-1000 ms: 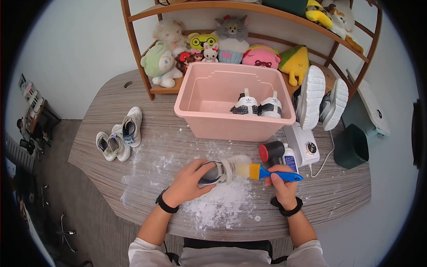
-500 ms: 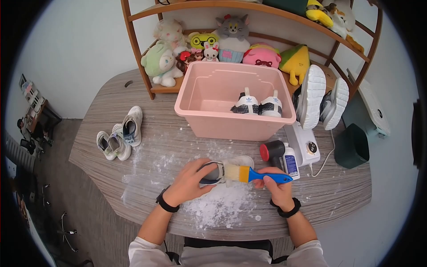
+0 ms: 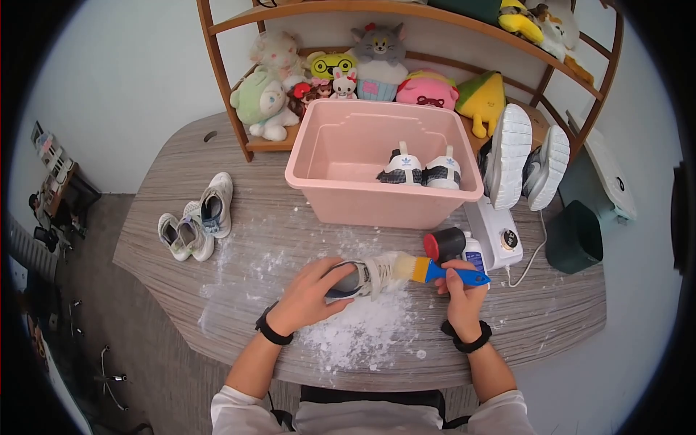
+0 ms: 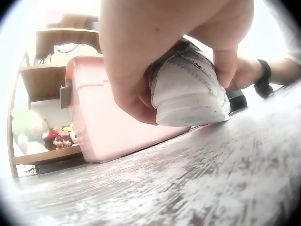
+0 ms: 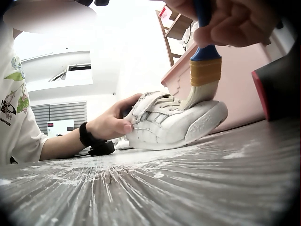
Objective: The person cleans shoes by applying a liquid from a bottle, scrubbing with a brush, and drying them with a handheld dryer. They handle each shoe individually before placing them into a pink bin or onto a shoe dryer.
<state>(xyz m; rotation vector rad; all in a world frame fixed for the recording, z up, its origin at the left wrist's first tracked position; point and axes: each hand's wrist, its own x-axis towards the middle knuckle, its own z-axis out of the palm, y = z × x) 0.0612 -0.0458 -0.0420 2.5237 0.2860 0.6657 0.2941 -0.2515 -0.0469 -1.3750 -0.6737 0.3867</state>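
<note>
A white shoe [image 3: 371,275] lies low over the powdered tabletop, its toe to the right. The left hand [image 3: 312,293] grips its heel end, fingers and thumb on either side of the opening; the left wrist view shows the white heel [image 4: 188,94] between them. In the right hand [image 3: 464,299] is the blue handle of a brush [image 3: 435,271]. The right wrist view has the brush's pale bristles [image 5: 202,94] touching the top of the shoe [image 5: 174,122] near the toe, laces just behind.
White powder [image 3: 359,333] covers the table before the shoe. Behind stands a pink bin [image 3: 384,206] with two shoes. A black-and-red object [image 3: 444,245], a bottle [image 3: 473,254] and a white device [image 3: 496,235] with upright shoes are at right. Several small shoes [image 3: 192,235] sit left.
The brush went left along the shoe, toward its opening, then back right to the toe with the right hand. The left hand keeps its hold on the heel.
</note>
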